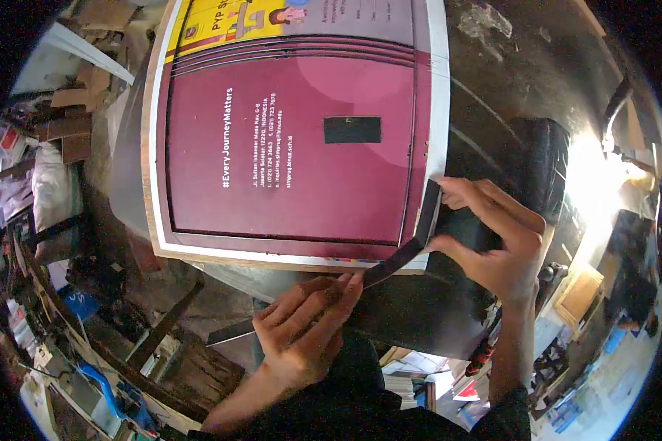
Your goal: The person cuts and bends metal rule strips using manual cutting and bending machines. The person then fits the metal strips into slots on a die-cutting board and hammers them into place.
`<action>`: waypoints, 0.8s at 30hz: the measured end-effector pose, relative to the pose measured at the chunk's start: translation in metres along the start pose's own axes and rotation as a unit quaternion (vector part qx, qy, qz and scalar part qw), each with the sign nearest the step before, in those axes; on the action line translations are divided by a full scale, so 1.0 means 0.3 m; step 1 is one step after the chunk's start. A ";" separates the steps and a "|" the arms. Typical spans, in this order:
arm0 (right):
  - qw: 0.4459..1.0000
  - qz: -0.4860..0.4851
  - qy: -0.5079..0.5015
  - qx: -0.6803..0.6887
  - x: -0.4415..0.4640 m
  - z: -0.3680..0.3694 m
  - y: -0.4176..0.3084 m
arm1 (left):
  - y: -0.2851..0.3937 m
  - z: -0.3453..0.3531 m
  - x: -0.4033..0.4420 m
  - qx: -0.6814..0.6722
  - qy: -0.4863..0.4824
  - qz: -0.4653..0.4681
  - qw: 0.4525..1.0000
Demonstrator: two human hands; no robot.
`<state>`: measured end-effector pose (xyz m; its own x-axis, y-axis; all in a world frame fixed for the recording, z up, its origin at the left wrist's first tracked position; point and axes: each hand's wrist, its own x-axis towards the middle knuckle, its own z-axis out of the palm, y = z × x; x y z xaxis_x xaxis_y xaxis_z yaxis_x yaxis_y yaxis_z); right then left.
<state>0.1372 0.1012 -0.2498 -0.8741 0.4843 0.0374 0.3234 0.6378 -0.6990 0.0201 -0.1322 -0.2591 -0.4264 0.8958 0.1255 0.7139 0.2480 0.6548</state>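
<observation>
A flat maroon panel (309, 191) with white printed text and a white border lies in front of me. A long flexible black strip (399, 263) runs along its lower right edge, bends near the corner and passes under my left hand. My left hand (301, 323) grips the strip just below the panel, its fingers curled over it and the tail sticking out to the left. My right hand (500, 239) holds the strip's upper end at the right border, fingertips above and thumb lower down. A small black rectangle (353, 130) sits on the panel's face.
Under the panel is a dark work surface (493, 95), with crumpled clear plastic (485, 20) at its far end. A bright light glares at the right. Wood pieces (581, 294), papers (419, 367) and a blue object (99, 386) lie around and below.
</observation>
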 end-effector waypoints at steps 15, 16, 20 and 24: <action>0.994 -0.090 0.051 -0.030 -0.021 0.009 0.004 | 0.011 0.014 -0.008 0.032 0.030 0.031 0.999; 0.993 -0.093 0.054 -0.051 -0.021 -0.002 -0.011 | 0.014 0.004 -0.008 0.030 0.030 0.028 0.999; 0.983 -0.105 0.072 -0.136 -0.082 -0.077 -0.171 | 0.042 -0.126 -0.041 0.030 0.034 0.042 0.998; 0.952 -0.177 0.190 -0.164 -0.114 -0.058 -0.383 | 0.071 -0.343 -0.107 0.077 0.105 0.100 0.986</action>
<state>0.1363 0.0216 -0.1583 -0.7753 0.3461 0.5283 0.1826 0.9236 -0.3370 -0.0081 -0.1936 -0.1725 -0.3621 0.8400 0.4041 0.8649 0.1411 0.4817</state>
